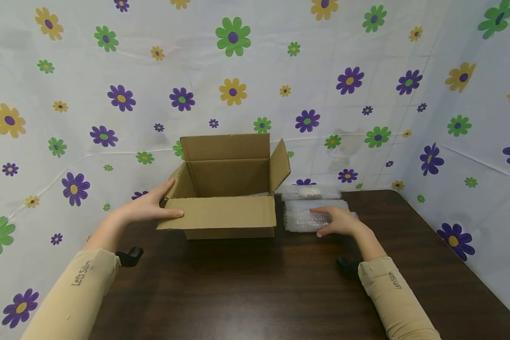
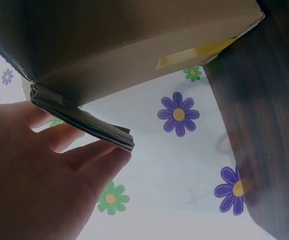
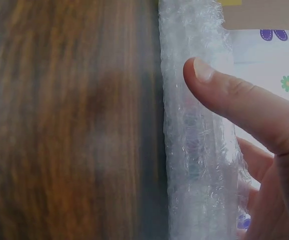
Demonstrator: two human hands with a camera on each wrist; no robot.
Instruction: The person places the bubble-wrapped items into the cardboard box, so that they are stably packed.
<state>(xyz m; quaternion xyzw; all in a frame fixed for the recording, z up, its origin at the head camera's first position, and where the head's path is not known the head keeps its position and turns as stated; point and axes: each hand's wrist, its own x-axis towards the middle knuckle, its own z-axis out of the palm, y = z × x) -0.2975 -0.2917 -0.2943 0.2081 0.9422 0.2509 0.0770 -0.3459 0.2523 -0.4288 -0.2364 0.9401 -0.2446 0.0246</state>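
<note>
An upright cardboard box (image 1: 231, 178) stands on the table with its flaps spread. My left hand (image 1: 153, 203) holds its left side, the thumb over the front flap (image 1: 221, 212) and the fingers at the left flap. In the left wrist view, the fingers of that hand (image 2: 79, 160) lie along the folded flap (image 2: 82, 120). Right of the box lies a stack of bubble wrap (image 1: 299, 217). My right hand (image 1: 340, 221) is over its right part, thumb and fingers apart. Up close, the thumb of the right hand (image 3: 269, 135) is in front of the bubble wrap (image 3: 199, 150); the other fingers are partly hidden behind it.
Another bubble wrap piece (image 1: 310, 191) lies behind the stack, near the wall. A flower-patterned sheet (image 1: 255, 61) covers the walls behind and at the right. The dark wooden table (image 1: 246, 293) extends in front of the box. Yellow tape (image 2: 194, 54) marks the box's side.
</note>
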